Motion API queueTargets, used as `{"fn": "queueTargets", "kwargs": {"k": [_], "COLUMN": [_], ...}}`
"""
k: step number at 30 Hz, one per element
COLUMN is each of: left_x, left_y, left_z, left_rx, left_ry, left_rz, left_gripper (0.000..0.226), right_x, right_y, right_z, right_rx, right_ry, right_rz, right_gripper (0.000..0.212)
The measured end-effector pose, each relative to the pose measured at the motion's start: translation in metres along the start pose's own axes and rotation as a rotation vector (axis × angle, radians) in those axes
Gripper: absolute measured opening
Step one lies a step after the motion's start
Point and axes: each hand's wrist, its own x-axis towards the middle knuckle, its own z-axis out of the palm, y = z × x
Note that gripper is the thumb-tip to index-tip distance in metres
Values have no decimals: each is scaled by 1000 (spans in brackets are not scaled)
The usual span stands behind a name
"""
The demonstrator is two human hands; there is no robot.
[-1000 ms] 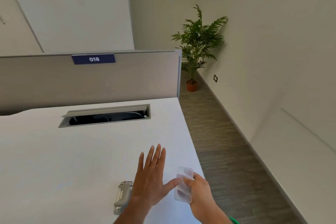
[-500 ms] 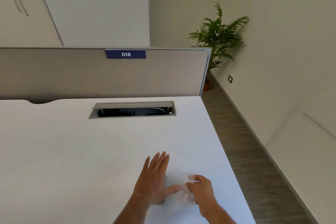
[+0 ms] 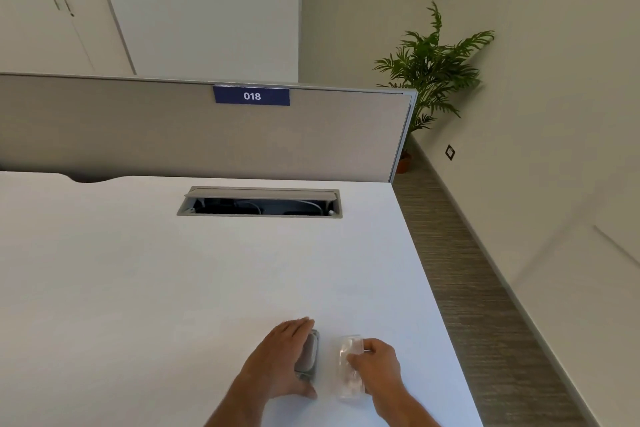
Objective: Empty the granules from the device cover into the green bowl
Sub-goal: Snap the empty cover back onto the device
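A clear plastic device cover (image 3: 349, 371) lies near the front right of the white desk (image 3: 173, 288). My right hand (image 3: 375, 362) grips it from the right, fingers curled over its edge. Just left of it sits a grey device (image 3: 309, 354), and my left hand (image 3: 282, 357) rests over it, holding its left side. A narrow gap separates the device from the cover. I cannot make out granules inside the cover. The green bowl is out of view.
A cable slot (image 3: 259, 203) with an open flap is set into the desk's far side, below a grey partition (image 3: 173, 135) labelled 018. The desk's right edge drops to a wooden floor (image 3: 485, 305). A potted plant (image 3: 429, 69) stands in the corner.
The view has swung left and down. My left hand has gone from spread flat to closed over the grey device, and my right hand has drawn the clear cover off to the right.
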Motion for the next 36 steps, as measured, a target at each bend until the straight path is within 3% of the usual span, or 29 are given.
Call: {"fn": "queueTargets", "kwargs": {"k": [7,16,23,29,36], "left_x": [3,-4,3,13,23], "left_y": [-2,2,27,55,65], "left_z": [0,3,-19,-36,-44], "left_rx": [-140,-333,-397,-367,-408], "left_ry": [24,177,326,319,364], "left_rz": [-38,-52,31,72,74], "left_gripper": [102,75,79,89,82], "right_x": [2,4,-2,-9,-8], "right_y": [0,-5,-21,-44,-56], "right_z": [-2,-9,-14,-19,-19], "right_rx": [55,174,318,446,611], "right_ry": [-38,-122,-265,-434,-448], "right_rz": [41,49,98,98,196], "right_gripper": [13,16,18,32,39]}}
